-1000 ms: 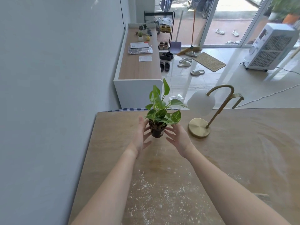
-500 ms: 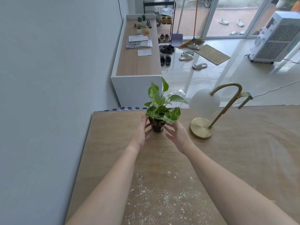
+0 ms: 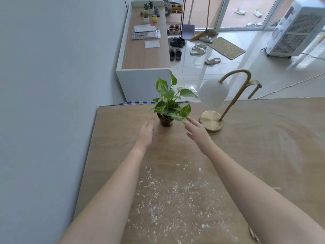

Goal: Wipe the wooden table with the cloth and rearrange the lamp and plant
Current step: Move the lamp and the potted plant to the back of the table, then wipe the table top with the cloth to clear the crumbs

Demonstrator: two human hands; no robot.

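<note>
Just between both hands (image 3: 146,133) (image 3: 197,133): plant (image 3: 168,104)

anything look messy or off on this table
Yes: white powdery specks are scattered over the near part of the wooden table, with faint dusty streaks toward the right side. The plant and the lamp both stand upright near the far edge.

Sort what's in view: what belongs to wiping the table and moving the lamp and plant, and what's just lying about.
Job: wooden table, plant, lamp, checked cloth at the table's far edge, white powder on the tabletop.

Lying about: sideboard with papers, slippers, doormat, broom, air cooler.
</note>
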